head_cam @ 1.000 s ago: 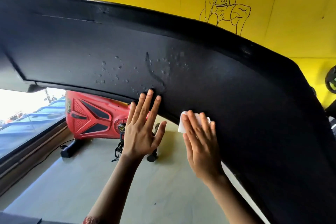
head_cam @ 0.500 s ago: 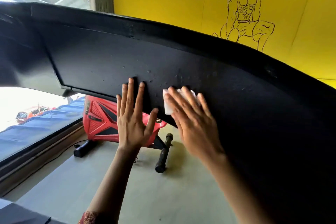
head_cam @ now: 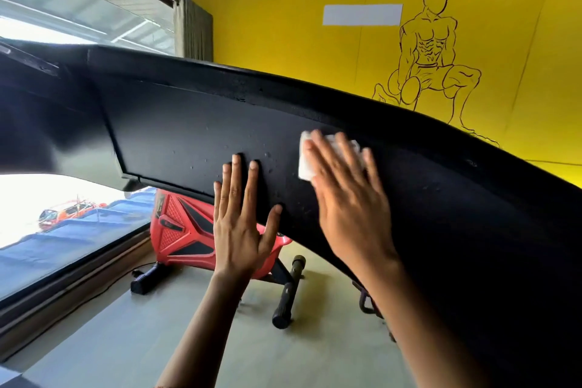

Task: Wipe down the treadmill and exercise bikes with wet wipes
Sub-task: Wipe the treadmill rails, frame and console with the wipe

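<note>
Black panel (head_cam: 189,123) fills most of the view, a curved matte slab running from upper left to lower right, with scattered droplets (head_cam: 267,156) near its lower edge. Behind it: yellow wall (head_cam: 283,25) with a line drawing (head_cam: 431,50) of a muscular figure and a white rectangle (head_cam: 362,14). Window (head_cam: 63,214) on the left, curtain (head_cam: 192,28) in the corner, grey floor (head_cam: 126,340). Red bike (head_cam: 189,230) stands on the floor under the panel, near the window. Wipe (head_cam: 307,164): white, folded into a small pad, flat on the panel right of the droplets and mostly covered. Right hand (head_cam: 349,198) presses it, fingers (head_cam: 343,151) straight, slightly blurred. Left hand (head_cam: 239,224) lies flat on the panel's lower edge just beside it, fingers (head_cam: 234,179) straight and spread, holding nothing.
</note>
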A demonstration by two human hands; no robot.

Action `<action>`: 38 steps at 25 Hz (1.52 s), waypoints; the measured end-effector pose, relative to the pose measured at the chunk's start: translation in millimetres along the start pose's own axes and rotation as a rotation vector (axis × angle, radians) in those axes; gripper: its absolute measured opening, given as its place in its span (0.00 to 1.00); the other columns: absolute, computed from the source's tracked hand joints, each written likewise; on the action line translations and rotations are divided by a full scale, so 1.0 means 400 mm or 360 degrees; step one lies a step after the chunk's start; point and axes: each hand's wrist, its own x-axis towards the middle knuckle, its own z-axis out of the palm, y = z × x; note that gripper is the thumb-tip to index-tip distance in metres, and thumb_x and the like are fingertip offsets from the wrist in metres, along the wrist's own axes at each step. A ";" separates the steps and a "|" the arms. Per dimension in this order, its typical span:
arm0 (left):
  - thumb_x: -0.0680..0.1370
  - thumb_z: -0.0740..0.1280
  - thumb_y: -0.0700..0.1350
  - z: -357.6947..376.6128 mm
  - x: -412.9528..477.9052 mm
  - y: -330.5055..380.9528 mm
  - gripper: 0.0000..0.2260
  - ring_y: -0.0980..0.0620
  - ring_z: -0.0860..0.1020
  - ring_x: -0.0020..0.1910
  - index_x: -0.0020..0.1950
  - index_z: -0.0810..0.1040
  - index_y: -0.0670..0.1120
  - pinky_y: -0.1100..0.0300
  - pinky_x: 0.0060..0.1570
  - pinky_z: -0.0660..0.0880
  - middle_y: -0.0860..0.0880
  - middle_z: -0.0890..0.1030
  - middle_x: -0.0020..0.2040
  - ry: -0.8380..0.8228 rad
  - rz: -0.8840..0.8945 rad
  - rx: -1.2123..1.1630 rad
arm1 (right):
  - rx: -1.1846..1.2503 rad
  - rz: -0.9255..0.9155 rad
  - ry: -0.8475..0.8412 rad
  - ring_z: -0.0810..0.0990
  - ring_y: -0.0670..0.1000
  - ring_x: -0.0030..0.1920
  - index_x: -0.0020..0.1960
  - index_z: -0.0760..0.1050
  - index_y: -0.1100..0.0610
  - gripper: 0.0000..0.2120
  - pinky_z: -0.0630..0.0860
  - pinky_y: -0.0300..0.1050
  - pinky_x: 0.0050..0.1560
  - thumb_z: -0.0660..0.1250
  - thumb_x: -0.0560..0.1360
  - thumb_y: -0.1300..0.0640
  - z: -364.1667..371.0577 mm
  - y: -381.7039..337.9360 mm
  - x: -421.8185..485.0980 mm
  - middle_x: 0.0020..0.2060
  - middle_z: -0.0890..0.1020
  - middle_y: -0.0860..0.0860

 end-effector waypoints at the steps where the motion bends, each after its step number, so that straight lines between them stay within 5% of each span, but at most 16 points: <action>1: 0.80 0.53 0.57 0.003 0.003 0.006 0.29 0.46 0.50 0.78 0.76 0.57 0.42 0.51 0.76 0.47 0.42 0.55 0.77 0.0007 0.0000 -0.0017 | -0.0034 0.0118 0.0059 0.56 0.52 0.76 0.76 0.60 0.56 0.25 0.50 0.52 0.75 0.61 0.80 0.58 -0.008 0.017 -0.013 0.75 0.61 0.49; 3: 0.80 0.54 0.56 0.009 0.006 0.013 0.29 0.46 0.51 0.78 0.76 0.57 0.41 0.51 0.76 0.48 0.43 0.55 0.77 0.0023 0.0011 -0.0043 | -0.0087 0.0255 0.0091 0.54 0.53 0.76 0.76 0.59 0.57 0.25 0.51 0.53 0.75 0.58 0.81 0.56 -0.010 0.002 -0.067 0.76 0.59 0.50; 8: 0.81 0.51 0.58 0.026 0.015 0.041 0.30 0.47 0.50 0.78 0.76 0.55 0.40 0.51 0.76 0.48 0.42 0.55 0.77 0.0051 0.0025 -0.0030 | -0.0043 0.0002 0.0025 0.57 0.51 0.76 0.76 0.60 0.54 0.25 0.51 0.52 0.74 0.59 0.80 0.55 0.001 -0.031 0.001 0.75 0.61 0.48; 16: 0.81 0.50 0.58 0.035 0.048 0.079 0.30 0.46 0.51 0.77 0.76 0.57 0.40 0.49 0.75 0.46 0.42 0.55 0.77 0.0012 0.0076 0.0085 | -0.0155 0.0509 0.0112 0.53 0.54 0.76 0.76 0.58 0.57 0.24 0.50 0.53 0.74 0.54 0.82 0.57 -0.082 0.118 -0.171 0.76 0.58 0.52; 22: 0.80 0.50 0.59 0.041 0.049 0.078 0.30 0.43 0.55 0.77 0.76 0.58 0.41 0.43 0.74 0.52 0.40 0.58 0.77 0.0051 0.0082 0.0221 | 0.0028 0.0114 0.0066 0.54 0.53 0.76 0.76 0.59 0.56 0.26 0.51 0.52 0.75 0.61 0.80 0.58 -0.032 0.052 -0.033 0.76 0.59 0.51; 31: 0.81 0.48 0.59 0.035 0.047 0.077 0.30 0.45 0.52 0.78 0.77 0.54 0.43 0.46 0.75 0.49 0.43 0.55 0.78 -0.0053 0.0075 0.0224 | 0.0019 0.0203 0.0157 0.55 0.54 0.76 0.76 0.60 0.57 0.23 0.48 0.55 0.74 0.51 0.82 0.55 -0.008 -0.004 -0.021 0.75 0.60 0.52; 38: 0.81 0.50 0.60 -0.079 0.152 -0.090 0.29 0.49 0.47 0.78 0.77 0.55 0.46 0.51 0.75 0.44 0.45 0.53 0.78 -0.0178 0.0200 0.0041 | -0.0067 0.0585 0.0287 0.56 0.59 0.75 0.75 0.62 0.59 0.22 0.46 0.57 0.74 0.52 0.82 0.55 0.042 -0.116 0.028 0.74 0.60 0.54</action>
